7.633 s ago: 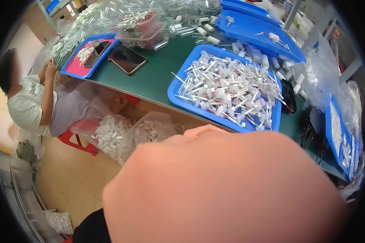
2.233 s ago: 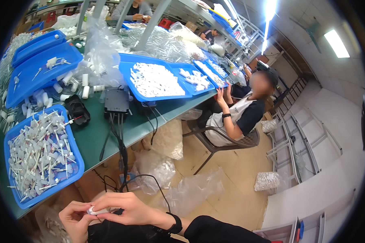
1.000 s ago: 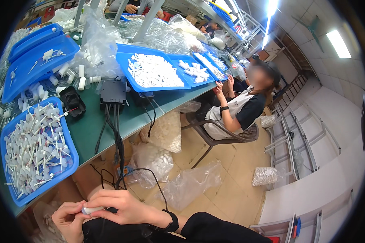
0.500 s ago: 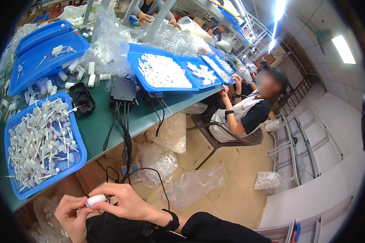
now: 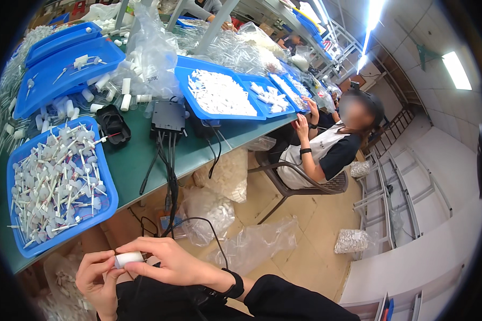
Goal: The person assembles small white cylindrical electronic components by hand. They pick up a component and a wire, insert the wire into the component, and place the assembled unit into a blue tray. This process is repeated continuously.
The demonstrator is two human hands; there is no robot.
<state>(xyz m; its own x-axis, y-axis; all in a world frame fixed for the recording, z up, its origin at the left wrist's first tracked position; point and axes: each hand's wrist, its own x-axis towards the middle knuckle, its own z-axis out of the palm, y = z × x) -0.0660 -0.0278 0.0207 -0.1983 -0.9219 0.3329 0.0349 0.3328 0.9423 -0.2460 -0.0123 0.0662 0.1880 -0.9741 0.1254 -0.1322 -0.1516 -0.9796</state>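
Observation:
Low in front of my lap, a short white plastic cylinder (image 5: 129, 259) is held between both hands. My left hand (image 5: 98, 278) pinches its left end, where a greyish translucent edge shows between thumb and fingertips. Around its right part my right hand (image 5: 171, 263) is closed, with thumb below and fingers above. Just beyond the hands, on the green table, stands a blue tray (image 5: 111, 184) heaped with small parts (image 5: 56, 179), white stems with pale translucent discs and thin reddish wires.
A black box with cables (image 5: 168, 117) sits at the table edge, its cables hanging down. Blue trays (image 5: 222, 115) of white pieces stand farther along. Beneath lie plastic bags (image 5: 209, 214). A co-worker (image 5: 326, 150) sits in a chair at right; another person's hand (image 5: 227, 25) shows across the table.
The view has shifted slightly. Both hands keep hold of the white cylinder, which now lies a little more level. Across the table, the other person's hands have moved.

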